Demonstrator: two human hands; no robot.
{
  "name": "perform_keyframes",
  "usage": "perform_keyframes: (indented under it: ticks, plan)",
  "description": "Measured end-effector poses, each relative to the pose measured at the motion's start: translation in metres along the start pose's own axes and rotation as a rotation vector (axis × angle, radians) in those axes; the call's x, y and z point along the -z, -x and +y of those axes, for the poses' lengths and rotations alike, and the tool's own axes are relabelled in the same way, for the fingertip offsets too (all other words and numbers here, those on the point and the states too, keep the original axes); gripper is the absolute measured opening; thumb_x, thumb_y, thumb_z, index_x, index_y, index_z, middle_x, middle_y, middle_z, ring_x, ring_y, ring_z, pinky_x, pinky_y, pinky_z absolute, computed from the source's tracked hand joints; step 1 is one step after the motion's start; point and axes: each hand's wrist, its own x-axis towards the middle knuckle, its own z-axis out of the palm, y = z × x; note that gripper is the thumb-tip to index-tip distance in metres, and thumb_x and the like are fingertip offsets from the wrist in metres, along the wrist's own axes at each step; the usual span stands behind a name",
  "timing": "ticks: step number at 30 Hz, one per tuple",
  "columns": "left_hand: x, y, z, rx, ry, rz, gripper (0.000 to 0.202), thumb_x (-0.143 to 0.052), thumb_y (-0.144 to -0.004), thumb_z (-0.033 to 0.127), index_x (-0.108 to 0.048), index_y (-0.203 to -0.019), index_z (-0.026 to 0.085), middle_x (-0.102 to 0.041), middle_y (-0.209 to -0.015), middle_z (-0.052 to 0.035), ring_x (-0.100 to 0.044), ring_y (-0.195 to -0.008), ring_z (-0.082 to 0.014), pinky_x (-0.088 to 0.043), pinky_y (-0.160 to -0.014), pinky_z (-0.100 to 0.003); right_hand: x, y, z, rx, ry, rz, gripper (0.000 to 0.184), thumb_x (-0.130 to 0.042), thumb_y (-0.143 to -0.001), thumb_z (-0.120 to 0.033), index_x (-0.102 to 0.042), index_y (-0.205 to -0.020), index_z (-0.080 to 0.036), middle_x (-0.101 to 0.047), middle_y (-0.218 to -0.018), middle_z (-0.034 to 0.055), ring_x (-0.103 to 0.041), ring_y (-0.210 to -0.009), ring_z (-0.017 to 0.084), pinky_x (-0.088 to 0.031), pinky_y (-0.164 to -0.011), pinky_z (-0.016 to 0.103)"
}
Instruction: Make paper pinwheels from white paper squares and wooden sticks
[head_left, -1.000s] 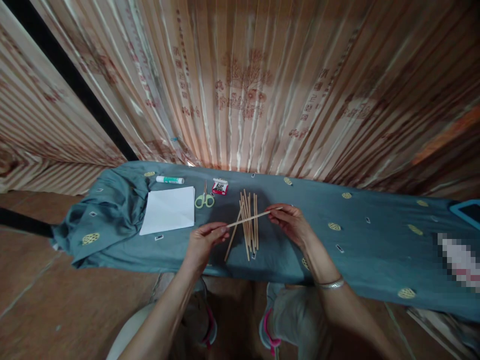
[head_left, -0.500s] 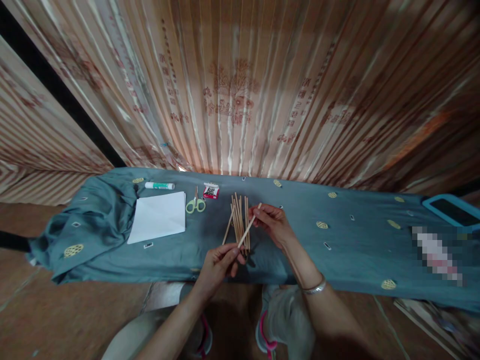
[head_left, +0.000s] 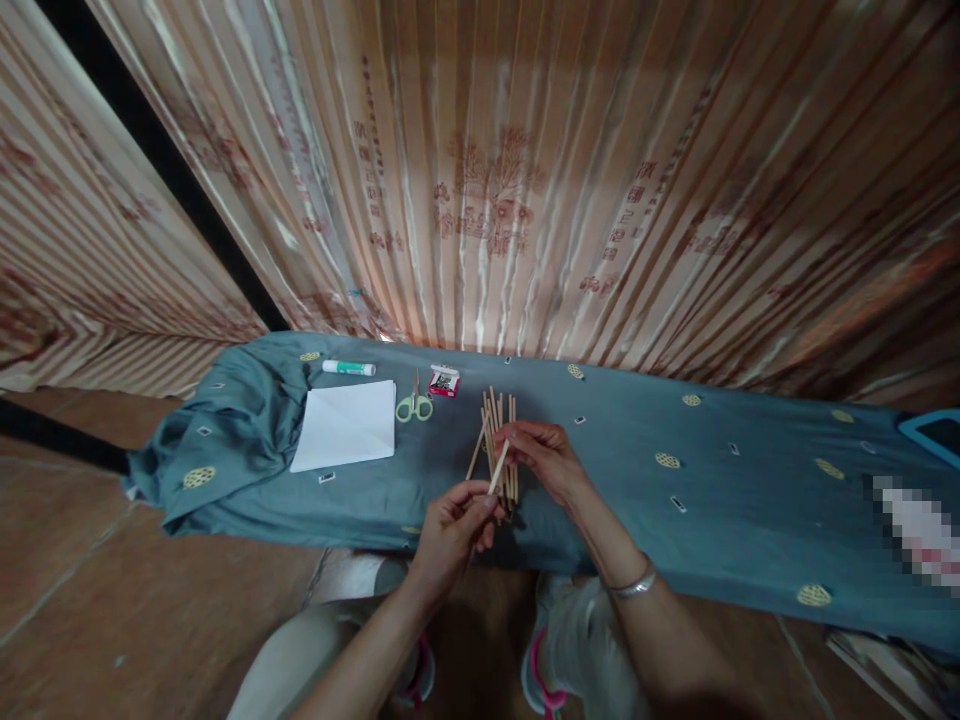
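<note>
Both of my hands are closed on one pale wooden stick (head_left: 499,467), held slantwise above the cloth. My left hand (head_left: 459,523) pinches its lower, nearer end, and my right hand (head_left: 546,456) grips the upper end with the fingertips. Behind and beneath them lies a loose bundle of similar wooden sticks (head_left: 491,408), partly hidden by my fingers. To the left of the bundle are a small red-and-white box (head_left: 444,381) with its lid up, green-handled scissors (head_left: 415,404) and a stack of white paper (head_left: 346,425).
A glue stick (head_left: 349,368) lies behind the paper. The blue-green patterned cloth (head_left: 622,520) covers the long table and is bunched up at the left. A blue-framed object (head_left: 930,432) is cut off at the right edge. A pleated curtain (head_left: 420,150) hangs behind.
The whole view has swung left, so things appear further right. My hands have come closer together, and the stick between them shows shorter and steeper.
</note>
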Motion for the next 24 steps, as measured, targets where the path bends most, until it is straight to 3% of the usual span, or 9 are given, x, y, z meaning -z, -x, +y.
perform_keyframes:
  ticks: [8, 15, 21, 24]
  plan:
    - [0.009, 0.007, 0.004, -0.006, 0.079, -0.030, 0.041, -0.078, -0.067, 0.049, -0.072, -0.082, 0.012, -0.061, -0.061, 0.0010, -0.035, -0.039, -0.0011, -0.020, -0.042, -0.019, -0.014, 0.003, -0.005, 0.001, 0.010, -0.132, 0.034, -0.078, -0.068, -0.052, -0.078, -0.086, -0.023, -0.074, -0.073, 0.0027, -0.058, -0.057, 0.010, -0.047, -0.058, 0.024]
    - [0.007, 0.010, 0.012, 0.025, 0.178, 0.001, 0.041, -0.089, -0.055, 0.036, -0.073, -0.086, 0.016, -0.072, -0.075, -0.0025, -0.058, -0.055, -0.0074, -0.041, -0.052, -0.018, -0.014, 0.012, -0.012, 0.026, 0.081, -0.180, 0.030, -0.077, -0.070, -0.049, -0.079, -0.084, -0.022, -0.075, -0.073, 0.0033, -0.059, -0.058, 0.011, -0.050, -0.061, 0.025]
    - [0.006, 0.011, 0.013, 0.019, 0.201, -0.005, 0.035, -0.088, -0.056, 0.038, -0.073, -0.079, 0.016, -0.068, -0.064, 0.0005, -0.054, -0.049, -0.0056, -0.042, -0.049, -0.017, -0.019, 0.019, -0.009, 0.004, 0.205, -0.251, 0.029, -0.074, -0.073, -0.048, -0.078, -0.085, -0.022, -0.075, -0.080, 0.0029, -0.063, -0.066, 0.013, -0.051, -0.067, 0.026]
    - [0.007, 0.011, 0.007, 0.037, 0.169, -0.015, 0.038, -0.087, -0.058, 0.044, -0.074, -0.080, 0.016, -0.070, -0.067, -0.0020, -0.059, -0.052, -0.0082, -0.047, -0.053, -0.019, -0.021, 0.019, 0.000, -0.028, 0.241, -0.337, 0.032, -0.070, -0.076, -0.051, -0.077, -0.082, -0.020, -0.072, -0.077, 0.0022, -0.061, -0.062, 0.012, -0.050, -0.063, 0.025]
